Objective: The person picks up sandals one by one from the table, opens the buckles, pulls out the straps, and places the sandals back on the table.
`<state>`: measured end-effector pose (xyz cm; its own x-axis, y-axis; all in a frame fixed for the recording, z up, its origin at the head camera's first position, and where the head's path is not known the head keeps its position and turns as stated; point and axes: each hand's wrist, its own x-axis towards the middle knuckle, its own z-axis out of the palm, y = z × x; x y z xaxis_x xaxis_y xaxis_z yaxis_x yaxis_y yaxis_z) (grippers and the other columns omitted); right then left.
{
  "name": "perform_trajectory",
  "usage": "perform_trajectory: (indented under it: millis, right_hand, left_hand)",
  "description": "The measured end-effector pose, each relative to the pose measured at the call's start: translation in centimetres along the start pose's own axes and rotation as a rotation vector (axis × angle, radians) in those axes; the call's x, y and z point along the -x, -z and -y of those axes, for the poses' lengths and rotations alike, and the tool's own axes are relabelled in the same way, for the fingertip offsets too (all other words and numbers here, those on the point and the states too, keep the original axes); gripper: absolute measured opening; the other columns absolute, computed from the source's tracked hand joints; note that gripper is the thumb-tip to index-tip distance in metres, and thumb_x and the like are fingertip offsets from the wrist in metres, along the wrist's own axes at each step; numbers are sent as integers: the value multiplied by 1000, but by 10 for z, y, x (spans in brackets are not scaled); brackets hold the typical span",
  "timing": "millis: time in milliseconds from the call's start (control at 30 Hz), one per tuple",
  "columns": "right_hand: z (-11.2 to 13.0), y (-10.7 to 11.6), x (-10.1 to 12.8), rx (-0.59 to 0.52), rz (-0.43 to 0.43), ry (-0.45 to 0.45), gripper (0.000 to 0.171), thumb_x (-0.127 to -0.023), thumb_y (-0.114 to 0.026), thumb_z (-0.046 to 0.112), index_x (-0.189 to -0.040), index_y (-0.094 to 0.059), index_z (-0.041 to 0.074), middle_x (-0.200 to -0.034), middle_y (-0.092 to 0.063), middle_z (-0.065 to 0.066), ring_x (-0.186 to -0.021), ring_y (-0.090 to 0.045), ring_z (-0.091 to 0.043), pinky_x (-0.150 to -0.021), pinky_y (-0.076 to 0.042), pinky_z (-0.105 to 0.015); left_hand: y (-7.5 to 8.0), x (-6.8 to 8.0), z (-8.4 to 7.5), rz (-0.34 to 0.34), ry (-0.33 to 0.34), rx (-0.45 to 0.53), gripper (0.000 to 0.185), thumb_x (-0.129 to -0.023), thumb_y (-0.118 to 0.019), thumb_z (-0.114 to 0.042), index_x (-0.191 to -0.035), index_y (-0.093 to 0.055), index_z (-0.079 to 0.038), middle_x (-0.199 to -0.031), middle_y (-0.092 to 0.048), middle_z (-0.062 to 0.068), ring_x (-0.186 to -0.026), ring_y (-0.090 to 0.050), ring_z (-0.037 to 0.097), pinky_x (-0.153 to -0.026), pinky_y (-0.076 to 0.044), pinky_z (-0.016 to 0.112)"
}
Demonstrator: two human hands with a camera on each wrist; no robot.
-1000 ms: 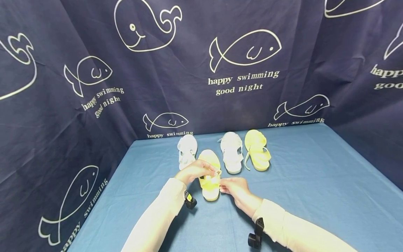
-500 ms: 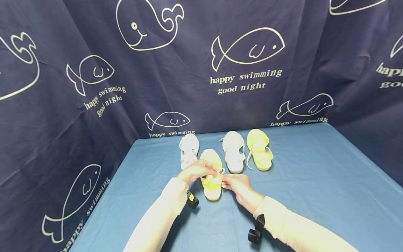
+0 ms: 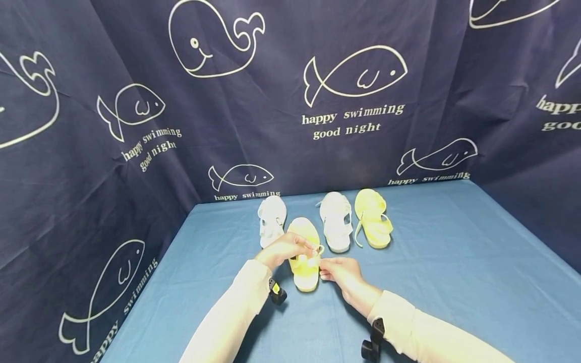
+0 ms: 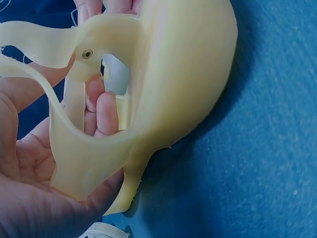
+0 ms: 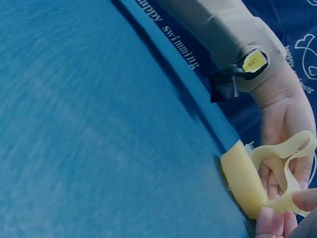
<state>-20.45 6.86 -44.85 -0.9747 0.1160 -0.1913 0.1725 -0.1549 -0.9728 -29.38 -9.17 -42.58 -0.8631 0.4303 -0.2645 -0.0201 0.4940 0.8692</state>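
A yellow sandal stands on the blue table, sole down, in the middle of the head view. My left hand reaches over it from the left and grips its strap, with fingertips showing through the strap opening in the left wrist view. A metal-ringed hole shows in one strap there. On the other side, my right hand pinches the strap near the sole's edge. The right wrist view shows the sandal between both hands, the right fingers at its lower edge.
Behind the held sandal lie a white sandal on the left, another white sandal, and a second yellow sandal with a loose strap. Dark blue printed curtains border the blue tabletop at the back and sides.
Both hands stay at the sandal's straps, and the right fingers shift only slightly along its side. The head view shifts a little; the other sandals stay in place.
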Motion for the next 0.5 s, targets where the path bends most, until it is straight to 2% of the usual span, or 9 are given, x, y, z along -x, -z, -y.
perform_trajectory:
  millis: [233,500]
  right_hand:
    - [-2,0,1,14,-4,10,25,-83,-66,-3,-101,-64,-20,-73,-70,-10,-58,-63,-11,-59,-56,-23]
    - [0,-3,0,-5,-29,-18,22,-82,-68,-3,-97,-66,-18,-68,-69,-8,-57,-63,-12,-58,-56,-24]
  left_hand:
    - [1,0,-2,-8,-3,-1,25,-79,-75,-13,-102,-75,-5,-103,-74,2,-92,-59,7,-85,-44,23]
    - [1,0,0,-8,7,-7,25,-79,-76,-14,-103,-75,-6,-103,-73,0,-93,-58,8,-88,-43,25]
